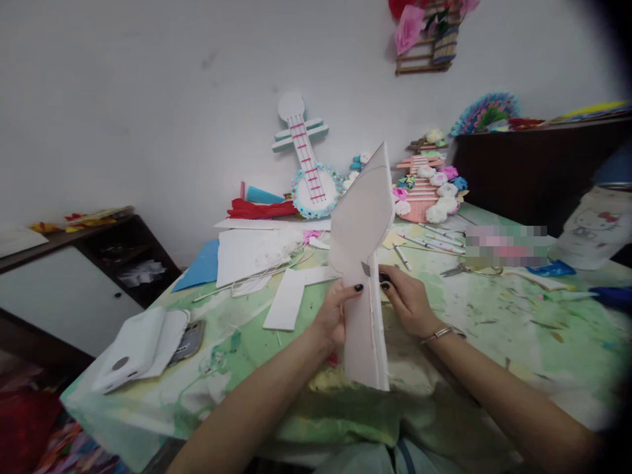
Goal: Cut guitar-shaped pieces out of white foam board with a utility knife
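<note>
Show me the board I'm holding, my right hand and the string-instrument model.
White board [360,227], head view: broad face.
Right hand [411,299], head view: back.
String-instrument model [307,157], head view: neck.

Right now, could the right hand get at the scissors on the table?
Probably yes: the scissors lie to the right of the right hand, with nothing visibly between, though it seems busy with a small blade at the white board.

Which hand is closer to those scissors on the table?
The right. The right hand is left of the scissors, at the right edge of the white board; the left hand is farther left, holding its other side.
</note>
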Action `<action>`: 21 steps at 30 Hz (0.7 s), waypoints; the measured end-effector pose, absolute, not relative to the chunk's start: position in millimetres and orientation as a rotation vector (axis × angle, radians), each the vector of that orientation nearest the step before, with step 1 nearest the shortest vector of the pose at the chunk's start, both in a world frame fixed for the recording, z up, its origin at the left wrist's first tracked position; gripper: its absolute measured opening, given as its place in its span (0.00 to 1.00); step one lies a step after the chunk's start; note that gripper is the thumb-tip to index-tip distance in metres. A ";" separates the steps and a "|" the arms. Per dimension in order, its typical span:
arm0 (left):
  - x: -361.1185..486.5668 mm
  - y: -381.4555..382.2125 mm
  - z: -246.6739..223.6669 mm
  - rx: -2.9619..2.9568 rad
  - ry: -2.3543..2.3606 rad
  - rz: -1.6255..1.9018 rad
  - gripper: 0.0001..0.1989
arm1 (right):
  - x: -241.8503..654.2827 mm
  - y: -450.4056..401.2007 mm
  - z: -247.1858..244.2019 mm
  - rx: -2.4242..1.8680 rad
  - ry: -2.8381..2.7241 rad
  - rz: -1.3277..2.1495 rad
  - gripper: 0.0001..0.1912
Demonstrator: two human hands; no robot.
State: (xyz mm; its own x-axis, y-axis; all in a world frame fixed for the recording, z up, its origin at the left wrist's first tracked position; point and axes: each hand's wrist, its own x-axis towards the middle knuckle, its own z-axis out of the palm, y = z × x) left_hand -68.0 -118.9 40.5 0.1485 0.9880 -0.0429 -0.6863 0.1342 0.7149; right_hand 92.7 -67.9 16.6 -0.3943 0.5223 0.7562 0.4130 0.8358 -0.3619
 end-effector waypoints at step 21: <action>-69.4 -117.9 37.2 0.640 0.604 1.306 0.20 | 97.5 -62.8 14.4 -0.806 -2.047 0.082 0.13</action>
State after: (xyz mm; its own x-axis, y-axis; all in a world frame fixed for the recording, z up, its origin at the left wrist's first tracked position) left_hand -69.4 -117.9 37.2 0.1621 0.9857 -0.0453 -0.6730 0.1440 0.7255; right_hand 97.5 -62.8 14.4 -0.3765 0.5711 0.7295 0.5110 0.7848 -0.3506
